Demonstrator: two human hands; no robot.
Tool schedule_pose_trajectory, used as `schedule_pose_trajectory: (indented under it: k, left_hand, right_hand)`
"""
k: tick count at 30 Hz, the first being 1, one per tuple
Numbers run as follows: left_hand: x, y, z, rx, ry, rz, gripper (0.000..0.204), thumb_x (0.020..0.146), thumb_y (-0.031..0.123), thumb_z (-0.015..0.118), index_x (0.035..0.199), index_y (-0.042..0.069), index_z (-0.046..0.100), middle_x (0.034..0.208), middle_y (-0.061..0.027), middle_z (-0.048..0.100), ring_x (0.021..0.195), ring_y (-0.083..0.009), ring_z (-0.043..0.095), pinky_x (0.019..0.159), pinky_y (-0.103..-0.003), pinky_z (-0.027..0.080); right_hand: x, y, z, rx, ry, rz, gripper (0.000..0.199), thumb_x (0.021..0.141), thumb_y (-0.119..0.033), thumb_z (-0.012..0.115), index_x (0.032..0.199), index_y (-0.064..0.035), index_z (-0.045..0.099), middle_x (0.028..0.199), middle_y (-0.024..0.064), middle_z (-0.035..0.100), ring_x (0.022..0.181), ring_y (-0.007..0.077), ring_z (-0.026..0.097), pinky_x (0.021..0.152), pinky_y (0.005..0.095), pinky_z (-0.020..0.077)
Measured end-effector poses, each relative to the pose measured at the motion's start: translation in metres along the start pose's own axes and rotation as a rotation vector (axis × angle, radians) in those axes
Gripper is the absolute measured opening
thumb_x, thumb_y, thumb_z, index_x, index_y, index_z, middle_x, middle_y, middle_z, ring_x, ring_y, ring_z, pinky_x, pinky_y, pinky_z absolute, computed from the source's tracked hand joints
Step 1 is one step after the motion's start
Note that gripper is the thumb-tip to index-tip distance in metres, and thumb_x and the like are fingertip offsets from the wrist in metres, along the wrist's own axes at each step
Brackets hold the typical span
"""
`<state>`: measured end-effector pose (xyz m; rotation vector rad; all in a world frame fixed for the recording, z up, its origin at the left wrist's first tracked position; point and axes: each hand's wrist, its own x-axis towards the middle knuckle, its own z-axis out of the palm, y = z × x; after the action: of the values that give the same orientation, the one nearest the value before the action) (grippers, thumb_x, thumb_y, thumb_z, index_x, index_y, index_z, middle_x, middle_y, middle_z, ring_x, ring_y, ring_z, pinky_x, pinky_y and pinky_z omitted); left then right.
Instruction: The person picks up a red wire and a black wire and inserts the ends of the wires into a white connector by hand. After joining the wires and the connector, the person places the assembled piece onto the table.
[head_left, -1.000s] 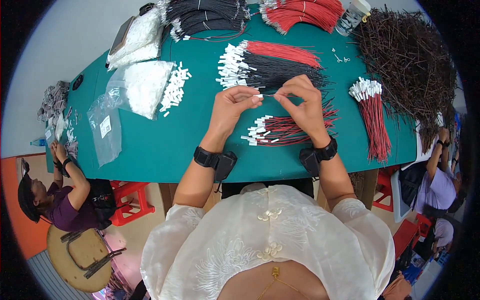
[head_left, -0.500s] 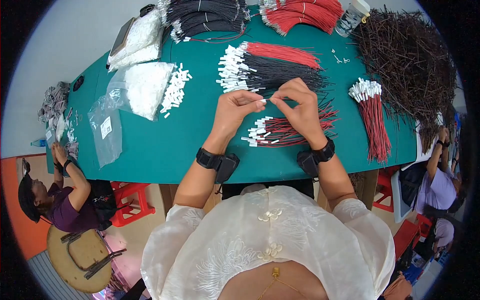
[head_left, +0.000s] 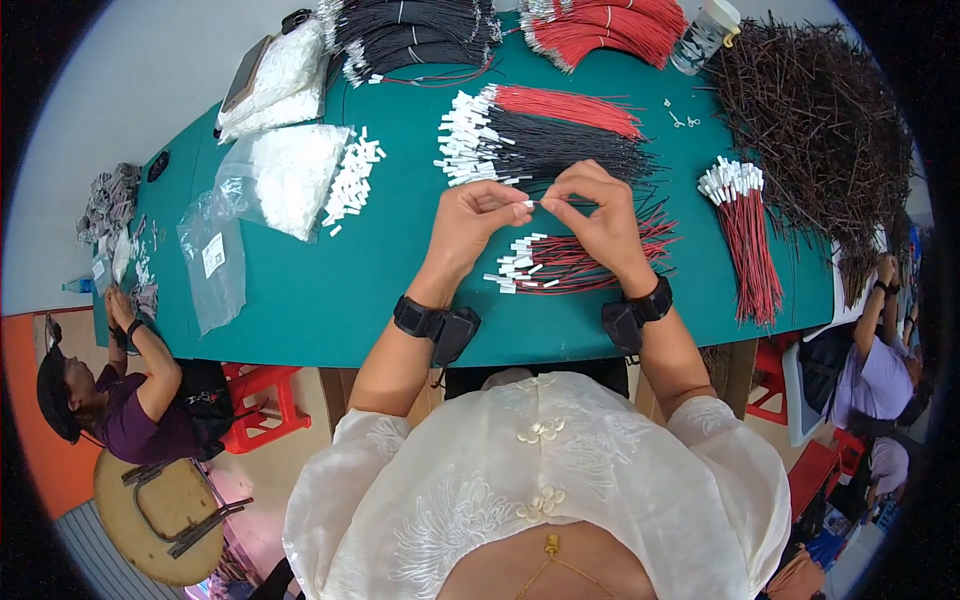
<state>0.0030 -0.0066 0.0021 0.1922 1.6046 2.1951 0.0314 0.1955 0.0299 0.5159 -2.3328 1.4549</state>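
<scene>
Light was bright and even, shadows soft; focus stayed sharp at centre (the fisheye bent edges, with black vignetted corners).

The hands [head_left: 540, 215] meet over the middle of the desk [head_left: 300, 320], just above a small bunch of wires [head_left: 580, 262] near the front edge. Behind them lies a bigger bunch [head_left: 550, 135]. Bags of little plugs [head_left: 290, 170] sit toward the left. A tied bundle [head_left: 745, 235] lies right, with a loose heap [head_left: 820, 120] at the back right corner.
</scene>
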Motion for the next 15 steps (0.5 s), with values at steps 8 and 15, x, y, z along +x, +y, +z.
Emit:
schedule_pose_trajectory:
  k: [8,15]
  left_hand:
    - [0.001,-0.003,-0.002,-0.013,-0.044,-0.013,0.014,0.087,0.000,0.072,0.100,-0.004,0.068,0.094,-0.0133,0.072,0.082,-0.0176,0.071,0.076,-0.028,0.058]
    - [0.004,-0.006,-0.003,-0.091,-0.029,-0.037,0.015,0.089,0.002,0.071,0.102,-0.004,0.068,0.095,-0.0132,0.072,0.084,-0.0167,0.070,0.077,-0.027,0.057]
  right_hand:
    - [0.000,-0.002,-0.001,-0.019,-0.015,-0.003,0.010,0.075,0.000,0.076,0.082,0.0003,0.069,0.082,0.0082,0.066,0.082,0.0220,0.062,0.074,0.0326,0.0475]
    - [0.001,-0.011,-0.007,0.011,0.077,0.050,0.009,0.076,0.001,0.075,0.082,0.0005,0.069,0.082,0.0079,0.065,0.078,0.0193,0.064,0.070,0.0301,0.0491]
